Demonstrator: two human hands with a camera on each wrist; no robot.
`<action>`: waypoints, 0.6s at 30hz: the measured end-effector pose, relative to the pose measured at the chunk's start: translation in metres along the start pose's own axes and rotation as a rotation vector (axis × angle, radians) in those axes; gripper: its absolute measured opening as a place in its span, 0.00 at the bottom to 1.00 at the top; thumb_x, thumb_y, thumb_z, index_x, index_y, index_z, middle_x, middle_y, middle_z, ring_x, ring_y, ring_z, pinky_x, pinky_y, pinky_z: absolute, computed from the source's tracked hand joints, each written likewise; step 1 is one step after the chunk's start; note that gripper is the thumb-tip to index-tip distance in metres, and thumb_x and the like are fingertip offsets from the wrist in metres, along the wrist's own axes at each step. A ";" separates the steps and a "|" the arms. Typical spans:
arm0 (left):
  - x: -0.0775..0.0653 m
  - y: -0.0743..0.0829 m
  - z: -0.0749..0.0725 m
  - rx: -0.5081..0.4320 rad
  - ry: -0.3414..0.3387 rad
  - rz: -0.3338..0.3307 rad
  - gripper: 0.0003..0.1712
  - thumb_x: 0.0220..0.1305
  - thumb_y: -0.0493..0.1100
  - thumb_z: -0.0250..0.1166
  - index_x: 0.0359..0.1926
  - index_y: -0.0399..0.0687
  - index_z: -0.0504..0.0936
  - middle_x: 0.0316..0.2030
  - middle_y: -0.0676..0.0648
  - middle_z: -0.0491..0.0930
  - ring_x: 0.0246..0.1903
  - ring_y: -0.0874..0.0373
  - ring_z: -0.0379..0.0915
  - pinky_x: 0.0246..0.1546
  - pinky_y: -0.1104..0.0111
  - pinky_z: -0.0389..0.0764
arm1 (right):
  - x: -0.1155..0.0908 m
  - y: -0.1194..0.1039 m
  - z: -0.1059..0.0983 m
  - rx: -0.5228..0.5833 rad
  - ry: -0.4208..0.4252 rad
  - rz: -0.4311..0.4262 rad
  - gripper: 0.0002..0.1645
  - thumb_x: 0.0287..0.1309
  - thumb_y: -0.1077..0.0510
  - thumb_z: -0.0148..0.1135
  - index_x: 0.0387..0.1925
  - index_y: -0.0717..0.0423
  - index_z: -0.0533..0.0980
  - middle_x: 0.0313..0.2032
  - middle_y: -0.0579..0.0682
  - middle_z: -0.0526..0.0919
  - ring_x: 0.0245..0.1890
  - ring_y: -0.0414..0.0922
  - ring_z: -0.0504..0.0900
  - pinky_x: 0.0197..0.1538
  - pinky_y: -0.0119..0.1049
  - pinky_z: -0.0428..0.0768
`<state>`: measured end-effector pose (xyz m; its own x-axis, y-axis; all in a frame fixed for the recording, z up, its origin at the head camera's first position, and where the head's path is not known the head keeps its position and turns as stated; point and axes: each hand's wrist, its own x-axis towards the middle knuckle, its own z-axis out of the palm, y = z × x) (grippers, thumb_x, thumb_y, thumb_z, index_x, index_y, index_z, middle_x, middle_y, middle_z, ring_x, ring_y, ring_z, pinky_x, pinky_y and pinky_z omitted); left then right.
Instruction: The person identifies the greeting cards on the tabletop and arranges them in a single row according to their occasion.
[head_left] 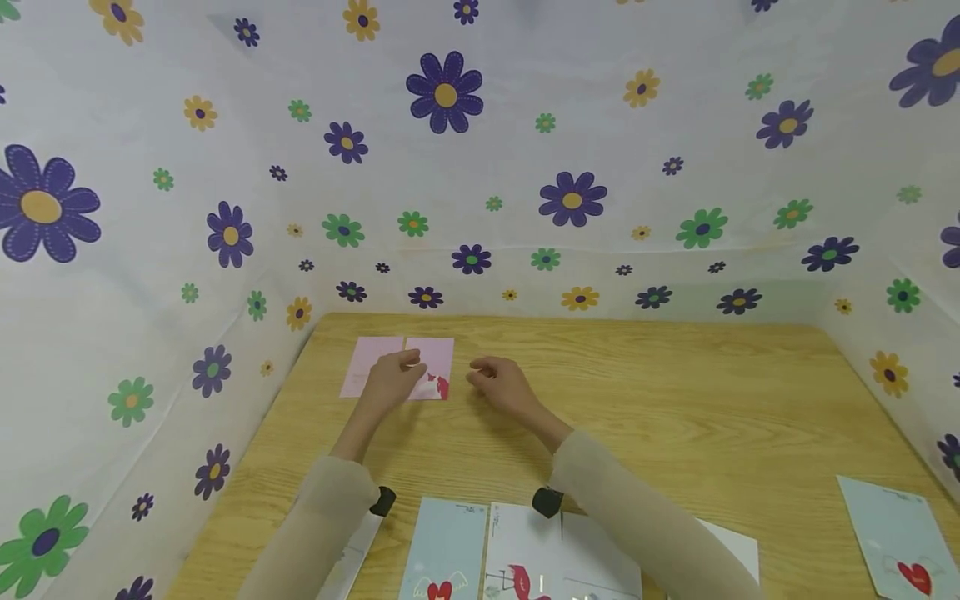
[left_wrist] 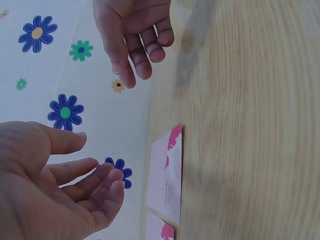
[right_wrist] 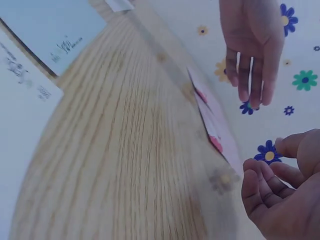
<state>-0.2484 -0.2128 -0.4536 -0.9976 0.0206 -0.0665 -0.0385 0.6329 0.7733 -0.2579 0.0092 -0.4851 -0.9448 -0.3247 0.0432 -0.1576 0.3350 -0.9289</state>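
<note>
Two pink cards lie side by side at the far left of the table; the right-hand pink card (head_left: 441, 354) bears a red and white print in its lower corner. My left hand (head_left: 392, 382) hovers over the pair, hiding part of both, with loosely bent fingers and nothing in them. To the right of the cards my right hand (head_left: 504, 383) is held above bare wood, its fingers loosely curled and holding nothing. In the left wrist view both palms face each other above the pink card (left_wrist: 166, 175).
Along the near edge lie a light blue card (head_left: 448, 542) with a winged heart, white cards (head_left: 517, 542) with a flamingo print, and others partly under the sleeves. Another light blue card (head_left: 892, 525) lies at the far right. A flowered sheet (head_left: 510, 150) encloses the table.
</note>
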 end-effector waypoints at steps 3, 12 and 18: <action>-0.010 0.002 0.000 -0.008 -0.011 0.032 0.29 0.76 0.45 0.59 0.71 0.33 0.71 0.65 0.36 0.76 0.63 0.39 0.73 0.63 0.49 0.75 | -0.011 0.000 -0.008 0.008 -0.017 0.014 0.23 0.75 0.58 0.59 0.62 0.70 0.76 0.45 0.64 0.85 0.40 0.59 0.85 0.39 0.40 0.85; -0.047 0.005 0.000 0.017 -0.043 0.120 0.26 0.75 0.43 0.62 0.69 0.35 0.75 0.64 0.37 0.77 0.61 0.40 0.76 0.60 0.46 0.77 | -0.048 -0.006 -0.027 0.053 -0.118 -0.003 0.25 0.74 0.57 0.60 0.63 0.71 0.74 0.46 0.65 0.84 0.40 0.59 0.85 0.44 0.49 0.86; -0.071 0.006 0.001 0.027 -0.061 0.144 0.25 0.75 0.41 0.63 0.67 0.35 0.76 0.63 0.36 0.78 0.59 0.40 0.78 0.57 0.46 0.79 | -0.073 -0.008 -0.033 0.025 -0.169 -0.010 0.26 0.73 0.56 0.62 0.64 0.69 0.75 0.45 0.57 0.84 0.41 0.60 0.83 0.43 0.49 0.85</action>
<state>-0.1778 -0.2093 -0.4448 -0.9872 0.1594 0.0048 0.1071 0.6405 0.7604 -0.1971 0.0589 -0.4687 -0.8812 -0.4726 -0.0083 -0.1572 0.3097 -0.9378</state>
